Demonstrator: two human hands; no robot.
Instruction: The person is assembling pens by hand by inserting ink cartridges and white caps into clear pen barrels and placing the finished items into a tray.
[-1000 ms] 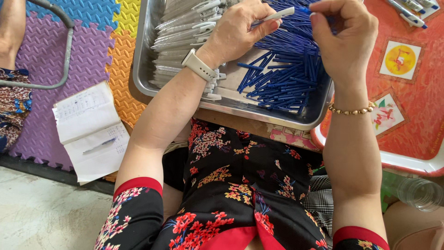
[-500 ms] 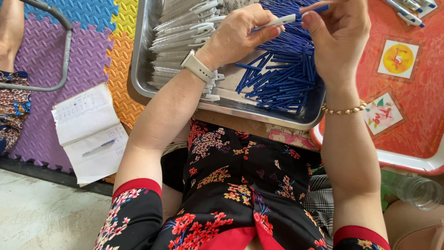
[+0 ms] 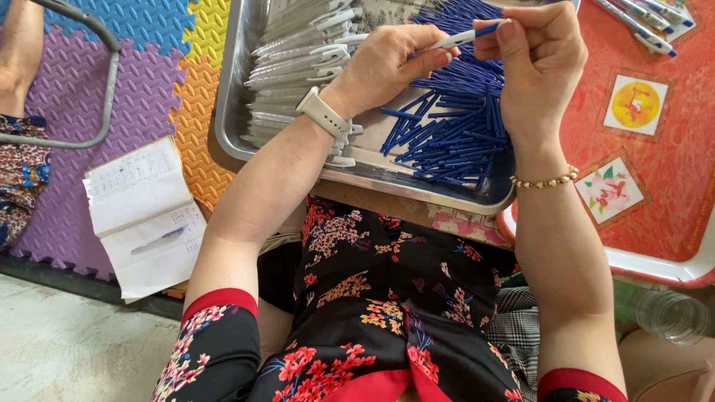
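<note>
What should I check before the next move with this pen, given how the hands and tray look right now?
1. Left hand grips the white barrel: ok.
2. Right hand pinches the blue part at the barrel's end: ok.
3. Blue part fully seated in the barrel: cannot tell, fingers cover the joint.
4. Blue refills within reach in the tray: ok, a pile lies under the hands.
5. White barrels stocked: ok, stacked on the tray's left side.
6. Tray steady: cannot tell, its support is hidden.
</note>
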